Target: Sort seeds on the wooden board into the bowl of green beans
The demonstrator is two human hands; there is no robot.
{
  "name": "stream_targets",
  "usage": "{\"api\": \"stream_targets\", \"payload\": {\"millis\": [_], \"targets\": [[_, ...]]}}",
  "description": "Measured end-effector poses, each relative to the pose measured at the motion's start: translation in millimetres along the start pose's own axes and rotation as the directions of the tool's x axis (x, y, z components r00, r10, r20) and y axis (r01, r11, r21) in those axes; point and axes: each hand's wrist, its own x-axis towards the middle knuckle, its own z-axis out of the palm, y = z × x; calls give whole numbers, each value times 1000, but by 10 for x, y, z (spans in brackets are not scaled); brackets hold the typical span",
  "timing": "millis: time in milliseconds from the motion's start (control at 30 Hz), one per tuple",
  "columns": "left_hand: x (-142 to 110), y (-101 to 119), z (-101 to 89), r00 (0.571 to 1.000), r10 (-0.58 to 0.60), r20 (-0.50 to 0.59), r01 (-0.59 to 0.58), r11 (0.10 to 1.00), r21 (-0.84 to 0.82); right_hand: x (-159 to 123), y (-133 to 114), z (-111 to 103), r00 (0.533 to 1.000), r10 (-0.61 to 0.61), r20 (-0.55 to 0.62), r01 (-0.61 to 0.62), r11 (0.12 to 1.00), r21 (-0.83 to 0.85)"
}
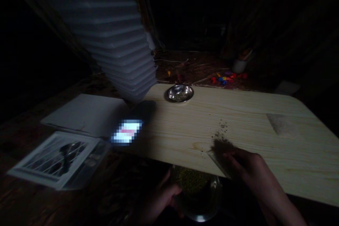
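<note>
The scene is very dark. My left hand (161,197) grips the rim of a metal bowl (209,204) holding small green grains (192,179), just below the table's near edge. My right hand (245,167) rests on the light wooden table (265,130), fingers curled over a flat card or scraper (218,164) against a small heap of dark grains (221,144). A few loose grains (222,125) lie scattered beyond the heap.
A small steel dish (180,93) sits at the table's far edge. A tall leaning stack of translucent lids or trays (113,39) stands at left, with a lit phone (127,131), white sheets (84,113) and a boxed item (60,159). Colourful bits (225,77) lie on the floor.
</note>
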Motion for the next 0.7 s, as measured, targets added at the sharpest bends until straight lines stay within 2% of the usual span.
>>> {"api": "stream_targets", "payload": {"millis": [167,300,467,700], "targets": [[3,-51,-19,999,-7,-47,7,1000,7,-16,-136,123,999,-46,22,46,999,2],[-1,-88,-52,999,34,-16,-33,999,23,-10,-40,105,998,-54,-39,50,995,-90],[10,-104,-61,999,22,-47,-21,1000,8,41,91,16,993,-77,-85,60,981,-185],[20,-114,-66,999,32,-31,-32,999,24,135,-5,109,987,-142,-75,127,976,-179]]}}
